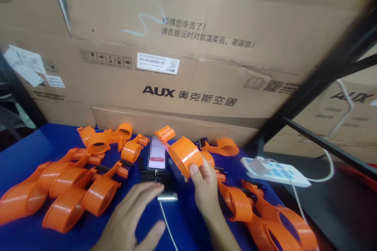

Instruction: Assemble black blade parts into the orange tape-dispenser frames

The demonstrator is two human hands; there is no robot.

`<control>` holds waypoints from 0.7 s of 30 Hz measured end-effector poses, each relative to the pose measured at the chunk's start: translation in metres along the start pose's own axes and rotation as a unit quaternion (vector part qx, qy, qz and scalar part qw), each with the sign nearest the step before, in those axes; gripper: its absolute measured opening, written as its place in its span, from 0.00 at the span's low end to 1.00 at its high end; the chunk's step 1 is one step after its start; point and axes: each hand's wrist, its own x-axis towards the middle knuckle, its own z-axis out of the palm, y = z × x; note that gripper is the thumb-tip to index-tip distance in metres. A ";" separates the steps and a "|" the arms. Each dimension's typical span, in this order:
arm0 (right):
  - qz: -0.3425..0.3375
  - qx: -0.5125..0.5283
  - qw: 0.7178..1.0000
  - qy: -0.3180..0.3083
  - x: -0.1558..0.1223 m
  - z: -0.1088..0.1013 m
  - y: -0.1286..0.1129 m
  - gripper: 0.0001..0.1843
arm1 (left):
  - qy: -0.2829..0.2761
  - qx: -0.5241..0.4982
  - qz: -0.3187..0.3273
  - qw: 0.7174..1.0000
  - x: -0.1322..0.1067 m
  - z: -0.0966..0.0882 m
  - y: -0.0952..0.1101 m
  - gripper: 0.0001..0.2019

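Observation:
My right hand (204, 184) pinches the wide ring of an orange plastic tape dispenser (185, 155), thumb on its near edge. Its arm and square end point up and left, beside a phone. My left hand (132, 219) is open with nothing in it, its fingers stretched to the right near a black holder (156, 176). The phone (157, 155) leans upright at that holder, its screen lit and partly blurred. Several more orange dispensers (66, 208) lie heaped on the left, and others (240, 204) on the right.
A large brown AUX carton (188, 74) stands behind the blue tabletop (26, 141). On the right, a white power strip (290, 176) with plugged-in cables sits near a black rack post (294, 94). A white cable (167, 223) runs down from the phone holder.

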 end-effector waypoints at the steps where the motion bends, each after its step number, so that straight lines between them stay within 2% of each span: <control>1: 0.001 -0.004 1.000 -0.004 -0.001 0.001 0.000 0.22 | 0.008 0.088 0.044 0.995 -0.003 -0.016 0.004 0.20; 3: 0.004 -0.012 1.000 -0.028 -0.004 0.004 0.002 0.22 | 0.003 0.272 0.083 0.959 -0.002 -0.051 0.005 0.24; 5: 0.006 -0.026 0.998 -0.060 -0.007 0.008 0.005 0.22 | 0.015 0.460 0.089 0.883 0.005 -0.083 -0.001 0.31; 7: 0.007 -0.052 0.995 -0.089 -0.010 0.013 0.006 0.22 | -0.015 0.565 0.104 0.819 0.010 -0.104 -0.012 0.29; 9: -0.001 -0.087 0.991 -0.103 -0.013 0.016 0.006 0.23 | -0.044 0.610 0.124 0.781 0.011 -0.115 -0.023 0.22; 11: -0.013 -0.120 0.987 -0.109 -0.015 0.020 0.005 0.24 | -0.033 0.614 0.154 0.774 0.009 -0.120 -0.029 0.19; 14: -0.024 -0.144 0.984 -0.105 -0.019 0.026 0.003 0.25 | 0.043 0.566 0.192 0.800 0.008 -0.128 -0.025 0.20; 18: -0.004 -0.146 0.981 -0.126 -0.030 0.041 0.003 0.25 | 0.127 0.516 0.182 0.827 0.008 -0.139 -0.006 0.19; 21: 0.044 -0.142 0.972 -0.181 -0.046 0.059 0.004 0.29 | 0.183 0.489 0.168 0.836 0.007 -0.138 0.006 0.20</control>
